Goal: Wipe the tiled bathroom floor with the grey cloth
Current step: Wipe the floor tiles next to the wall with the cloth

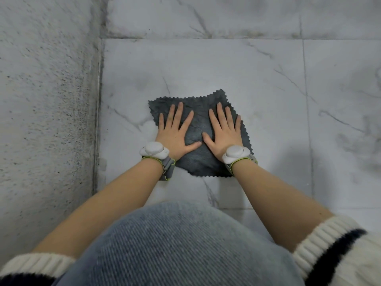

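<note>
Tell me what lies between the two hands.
In the head view, only the grey cloth shows between the left hand and the right hand; both press flat on it, thumbs nearly meeting.

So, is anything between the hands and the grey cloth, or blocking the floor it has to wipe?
Nothing visible. The left hand and right hand press flat on the grey cloth, and the tiled floor around it shows no obstacle; the wall bounds it on the left.

1 grey cloth (196,131), 2 hands (175,137), 2 wrist devices (153,150), 2 sleeves (321,244).
</note>
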Action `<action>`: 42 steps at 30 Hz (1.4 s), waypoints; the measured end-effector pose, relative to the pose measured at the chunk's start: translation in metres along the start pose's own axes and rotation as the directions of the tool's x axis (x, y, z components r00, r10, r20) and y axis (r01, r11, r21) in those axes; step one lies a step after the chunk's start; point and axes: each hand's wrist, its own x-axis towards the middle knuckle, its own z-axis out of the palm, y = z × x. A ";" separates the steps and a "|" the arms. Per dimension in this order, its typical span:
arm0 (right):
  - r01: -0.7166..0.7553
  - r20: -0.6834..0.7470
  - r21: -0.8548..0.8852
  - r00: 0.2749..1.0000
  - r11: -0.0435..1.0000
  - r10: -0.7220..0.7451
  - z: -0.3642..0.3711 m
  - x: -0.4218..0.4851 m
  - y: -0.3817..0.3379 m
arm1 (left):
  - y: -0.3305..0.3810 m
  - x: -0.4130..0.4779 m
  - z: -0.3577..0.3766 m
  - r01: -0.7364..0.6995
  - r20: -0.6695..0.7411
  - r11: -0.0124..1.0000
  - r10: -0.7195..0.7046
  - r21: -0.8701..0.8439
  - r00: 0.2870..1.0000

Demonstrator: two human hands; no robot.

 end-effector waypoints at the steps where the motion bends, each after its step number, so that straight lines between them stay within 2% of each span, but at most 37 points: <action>1: 0.010 -0.002 -0.006 1.000 1.000 -0.010 0.000 -0.002 0.003 | 0.001 0.000 0.000 0.003 -0.003 1.000 -0.003 -0.002 1.000; 19: -0.076 -0.003 0.046 0.997 0.996 0.076 0.010 -0.038 -0.006 | 0.025 -0.039 0.014 0.021 -0.038 1.000 -0.022 -0.010 0.999; 28: 0.012 0.019 0.079 1.000 0.997 -0.014 -0.002 0.018 -0.027 | -0.005 -0.016 0.005 0.129 -0.053 0.991 -0.131 -0.040 0.990; 35: 0.023 -0.011 0.008 1.000 1.000 -0.023 -0.005 0.064 -0.046 | -0.039 0.013 -0.008 0.153 -0.058 0.988 -0.153 -0.008 0.987; 42: 0.029 -0.053 -0.031 0.998 0.999 -0.030 -0.018 0.110 -0.032 | -0.046 0.061 -0.024 0.147 -0.075 0.989 -0.148 -0.019 0.986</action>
